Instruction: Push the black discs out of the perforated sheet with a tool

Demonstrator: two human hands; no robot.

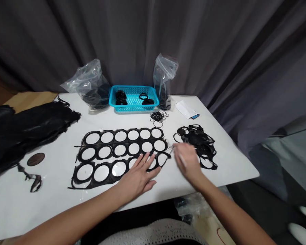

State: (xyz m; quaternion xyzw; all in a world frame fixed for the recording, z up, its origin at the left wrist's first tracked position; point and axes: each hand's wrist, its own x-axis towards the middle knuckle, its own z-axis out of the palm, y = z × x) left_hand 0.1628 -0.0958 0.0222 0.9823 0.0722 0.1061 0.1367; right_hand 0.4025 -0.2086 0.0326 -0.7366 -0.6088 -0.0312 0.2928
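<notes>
A black rubber sheet of joined rings (119, 138) lies on the white table in three rows. My left hand (140, 173) rests flat across the front row, fingers spread, covering part of some rings. Beyond the right end of that row, my right hand (187, 160) is closed around thin metal tweezers (170, 148). Their tips point left, at the sheet's right edge; whether they grip the rubber I cannot tell. Just right of that hand is a heap of black rubber scraps (200, 141) with round holes.
Behind the sheet stands a blue basket (134, 108) holding black rings, between two clear plastic bags (95, 92) (165, 78). Loose thin black rings (157, 116) and a white paper (186, 109) lie nearby. Black sheets (28, 126), a dark disc (35, 159) and a scrap (35, 183) are left.
</notes>
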